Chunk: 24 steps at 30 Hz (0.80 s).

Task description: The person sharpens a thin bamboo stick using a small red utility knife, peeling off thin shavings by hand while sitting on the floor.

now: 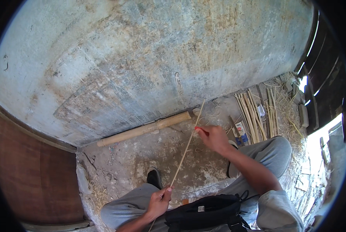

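Observation:
A long, thin bamboo strip (185, 154) runs slantwise in front of me, its far end pointing up toward the wall. My left hand (159, 202) is closed around its lower part, near my left knee. Farther up, my right hand (213, 138) is closed, thumb and fingertips pinched at the strip. Something small and red (197, 128) shows at those fingertips; what it is I cannot make out. A black bag (204, 210) lies across my lap.
A thick bamboo pole (142, 131) lies along the foot of the stained wall (173, 58). To the right are split bamboo strips (250, 114), a long dark-bladed tool (234, 127) and a small printed packet (241, 128). A brown wooden panel (34, 166) stands left; straw litters the floor's edges.

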Motion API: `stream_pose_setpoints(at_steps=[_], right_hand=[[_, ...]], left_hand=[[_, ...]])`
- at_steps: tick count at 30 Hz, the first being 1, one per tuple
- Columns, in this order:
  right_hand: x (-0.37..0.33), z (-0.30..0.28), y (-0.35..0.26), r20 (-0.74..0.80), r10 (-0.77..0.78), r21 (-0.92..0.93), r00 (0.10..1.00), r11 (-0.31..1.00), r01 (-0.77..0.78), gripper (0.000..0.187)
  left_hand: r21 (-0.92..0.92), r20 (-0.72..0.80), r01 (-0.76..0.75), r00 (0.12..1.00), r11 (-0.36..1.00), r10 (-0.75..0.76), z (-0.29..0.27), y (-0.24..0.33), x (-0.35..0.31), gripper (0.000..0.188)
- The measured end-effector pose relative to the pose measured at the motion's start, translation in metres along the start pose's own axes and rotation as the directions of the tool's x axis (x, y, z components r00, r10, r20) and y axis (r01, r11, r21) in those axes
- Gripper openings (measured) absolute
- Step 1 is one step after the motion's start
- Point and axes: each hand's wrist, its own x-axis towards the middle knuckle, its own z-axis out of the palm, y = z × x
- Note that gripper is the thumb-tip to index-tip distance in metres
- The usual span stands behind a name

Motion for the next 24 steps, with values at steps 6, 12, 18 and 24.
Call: stream_pose_setpoints(at_steps=[6,12,18,24], right_hand=[[0.008,0.000,0.000,-0.041,0.086,0.007,0.995,0.996,-0.086,0.026],[0.020,-0.001,0.021,-0.093,0.204,-0.041,0.974,0.977,-0.209,0.028],[0.037,-0.009,0.052,-0.246,0.355,-0.071,0.902,0.922,-0.382,0.036],[0.042,-0.011,0.049,-0.246,0.429,-0.032,0.869,0.893,-0.450,0.039]], left_hand=[[-0.132,0.065,0.102,0.993,0.986,-0.094,-0.003,-0.004,0.005,0.037],[-0.135,0.108,0.147,0.985,0.980,-0.133,-0.004,-0.011,0.003,0.037],[-0.118,0.148,0.139,0.981,0.983,-0.121,-0.009,-0.016,0.002,0.038],[-0.150,0.185,0.178,0.971,0.972,-0.150,-0.012,-0.009,0.002,0.039]])
